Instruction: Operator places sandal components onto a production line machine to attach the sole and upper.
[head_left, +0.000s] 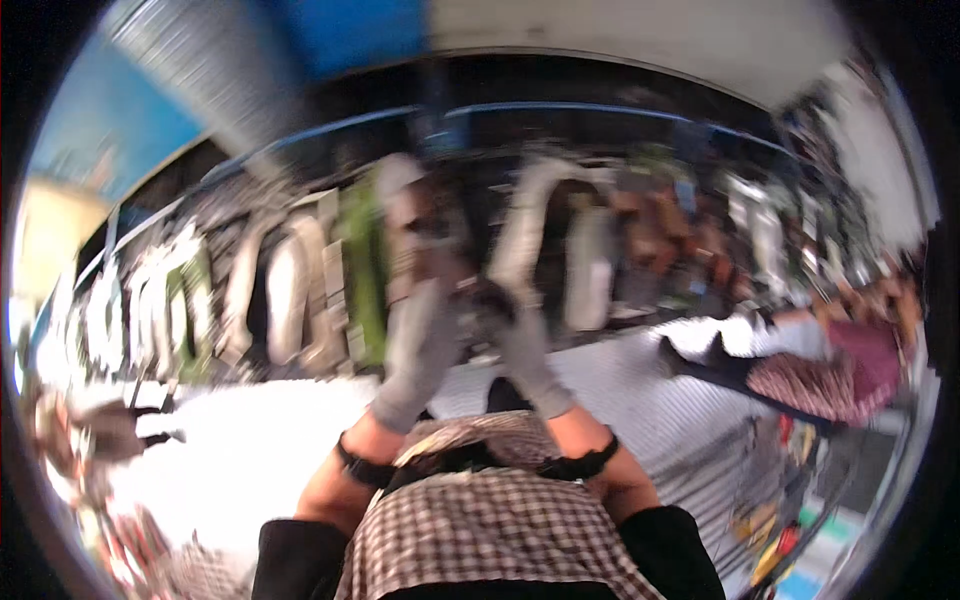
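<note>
The pale floor (pixel 270 425) forms the main surface, bright at left and finely ridged at right. Along the far side, a long row of hanging pieces (pixel 590 270) spans the room from left to right. A thin blue rail (pixel 545 104) runs above the row. Blue panels (pixel 355 35) stand at the far left of centre. One co-worker (pixel 865 370) is at right, with dark-covered legs extending toward the centre; a second person (pixel 105 425) is at left. Slender dark bars (pixel 690 475) lie on the near right side, beside red and yellow objects (pixel 785 540).

The left hand (pixel 425 325) and right hand (pixel 522 345) extend forward, near each other, in front of the row. A dark item (pixel 488 302) is located at the far end of both hands, between the fingers and against the row. Blur conceals its outline and any contact; whether the fingers of either hand are open or closed on it cannot be determined.

Both hands wear grey, matte, fabric-like coverings reaching past the wrists. The apron (pixel 490 525) at the near centre is checked brown and white. Hanging pieces are mostly long and narrow, some curved, in white, tan, brown and green. Dark gathered bands (pixel 365 465) encircle both forearms.
</note>
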